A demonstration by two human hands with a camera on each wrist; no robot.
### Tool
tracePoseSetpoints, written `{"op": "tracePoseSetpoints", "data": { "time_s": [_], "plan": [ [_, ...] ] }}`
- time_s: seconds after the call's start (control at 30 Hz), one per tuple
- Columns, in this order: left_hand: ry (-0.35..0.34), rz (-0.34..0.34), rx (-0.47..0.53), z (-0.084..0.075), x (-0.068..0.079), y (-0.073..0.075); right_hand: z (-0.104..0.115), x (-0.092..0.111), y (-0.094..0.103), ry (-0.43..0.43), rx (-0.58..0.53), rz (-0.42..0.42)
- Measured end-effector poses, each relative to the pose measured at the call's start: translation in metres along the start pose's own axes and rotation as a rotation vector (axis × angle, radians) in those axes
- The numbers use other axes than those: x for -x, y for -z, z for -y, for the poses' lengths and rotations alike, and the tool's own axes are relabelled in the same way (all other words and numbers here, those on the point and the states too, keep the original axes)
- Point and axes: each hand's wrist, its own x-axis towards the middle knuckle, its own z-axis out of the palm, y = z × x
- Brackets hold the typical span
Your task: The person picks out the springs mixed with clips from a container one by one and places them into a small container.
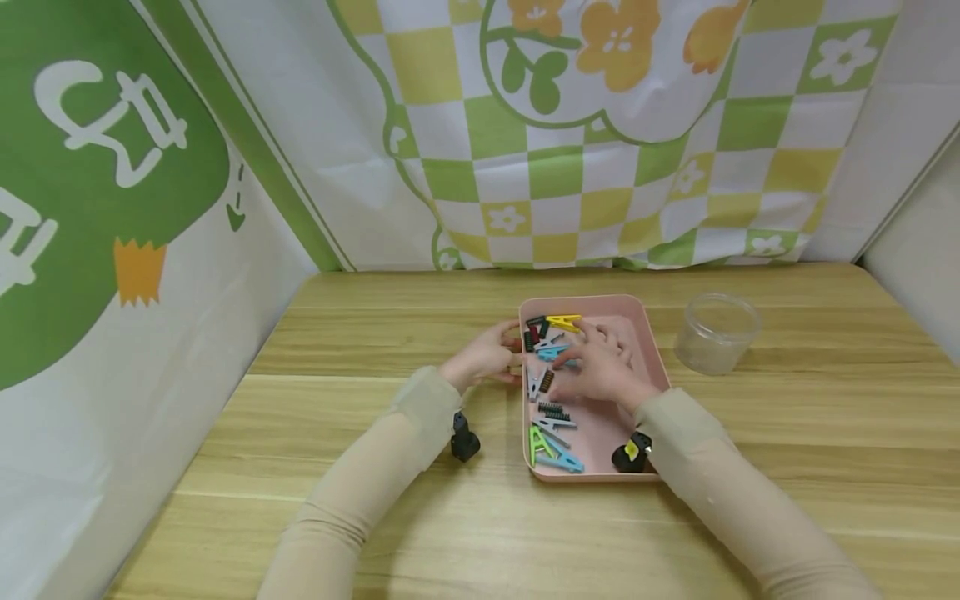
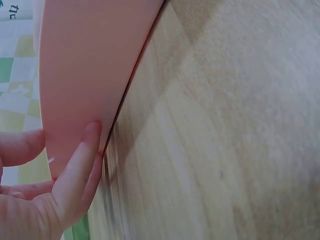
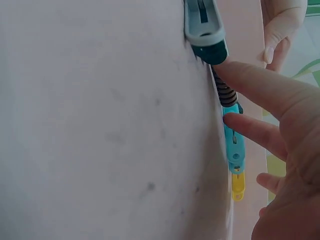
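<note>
A shallow pink tray [image 1: 603,433] holds small plastic clips and coil springs, mostly along its left side. My left hand [image 1: 486,354] holds the tray's left wall, its fingers [image 2: 75,170] against the outer face and its thumb at the rim. Over the tray, my right hand [image 1: 600,372] spreads its fingers among the pieces, with nothing visibly gripped. In the right wrist view, a fingertip is by a grey clip [image 3: 205,25] and a dark spring [image 3: 226,92]; another touches a blue clip [image 3: 234,145]. A yellow clip [image 1: 564,322] lies at the far end.
A clear round plastic tub [image 1: 717,333] stands right of the tray. Near the tray's front lie a green clip [image 1: 540,444] and a light blue clip [image 1: 567,458]. The wooden table [image 1: 360,333] meets a patterned cloth [image 1: 502,179] at the back.
</note>
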Motion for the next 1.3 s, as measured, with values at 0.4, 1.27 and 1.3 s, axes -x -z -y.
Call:
{"op": "tracePoseSetpoints", "data": {
  "time_s": [0.4, 1.27, 1.3],
  "plan": [
    [0.007, -0.014, -0.007, 0.0015, -0.0033, -0.0014, 0.0025, 0.0014, -0.0029, 0.027, -0.018, -0.013],
    [0.000, -0.028, -0.031, 0.0016, -0.0032, -0.0010, 0.0016, -0.0031, -0.0068, 0.057, -0.038, -0.046],
    [0.001, -0.029, -0.029, 0.0018, -0.0034, -0.0010, 0.0017, -0.0032, -0.0066, 0.055, -0.035, -0.044]
  ]
}}
